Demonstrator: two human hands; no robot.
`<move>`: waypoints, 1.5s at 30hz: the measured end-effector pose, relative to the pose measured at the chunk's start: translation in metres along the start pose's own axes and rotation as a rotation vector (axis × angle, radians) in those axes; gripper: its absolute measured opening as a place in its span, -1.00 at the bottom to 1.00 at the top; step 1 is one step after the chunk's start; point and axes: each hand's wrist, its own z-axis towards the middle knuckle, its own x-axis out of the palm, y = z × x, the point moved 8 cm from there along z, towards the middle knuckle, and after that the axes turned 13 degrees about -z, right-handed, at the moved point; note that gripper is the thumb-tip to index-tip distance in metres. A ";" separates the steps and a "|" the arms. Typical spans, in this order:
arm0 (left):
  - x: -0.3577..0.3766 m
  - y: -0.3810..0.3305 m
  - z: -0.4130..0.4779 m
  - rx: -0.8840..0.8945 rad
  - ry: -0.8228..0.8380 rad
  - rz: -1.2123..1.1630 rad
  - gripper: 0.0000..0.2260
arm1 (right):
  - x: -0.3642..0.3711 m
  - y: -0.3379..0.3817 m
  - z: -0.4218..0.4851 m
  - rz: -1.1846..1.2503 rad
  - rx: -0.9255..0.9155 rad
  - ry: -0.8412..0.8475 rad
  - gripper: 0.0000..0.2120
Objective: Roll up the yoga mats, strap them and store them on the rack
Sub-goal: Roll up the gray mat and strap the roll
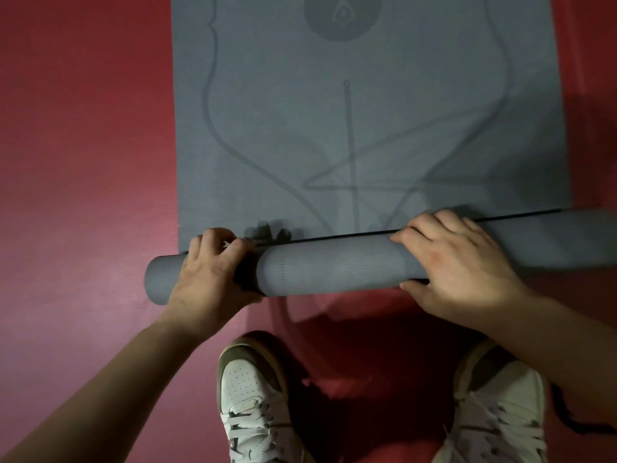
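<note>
One grey textured yoga mat (364, 128), printed with faint alignment lines and a round emblem, is laid on a red padded floor (83, 145), its near end wound into a thick roll (334, 267). The roll is gripped from above by two bare hands: the left hand (208, 279) is curled around it near its left end, the right hand (457, 265) nearer the middle. Two white lace-up sneakers (253, 399) are seen just below the roll, and a dark cord (567, 419) lies at the lower right.
</note>
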 end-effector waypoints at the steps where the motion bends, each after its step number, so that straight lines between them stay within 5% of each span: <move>1: -0.001 -0.001 -0.001 0.011 -0.012 0.003 -0.32 | -0.001 0.000 -0.001 0.005 -0.001 -0.014 -0.40; 30: -0.015 -0.009 0.013 0.090 -0.061 0.079 -0.63 | -0.013 -0.016 0.007 0.073 0.087 -0.160 -0.64; 34: -0.011 -0.008 0.011 0.069 -0.048 0.083 -0.51 | -0.010 -0.017 0.006 0.074 0.082 -0.142 -0.52; 40: 0.017 -0.005 0.010 0.030 0.016 0.322 0.01 | 0.004 -0.012 0.012 -0.032 0.048 -0.014 -0.14; 45: 0.009 -0.009 0.021 0.077 -0.123 0.297 -0.31 | -0.007 -0.008 0.025 -0.064 0.056 -0.054 -0.34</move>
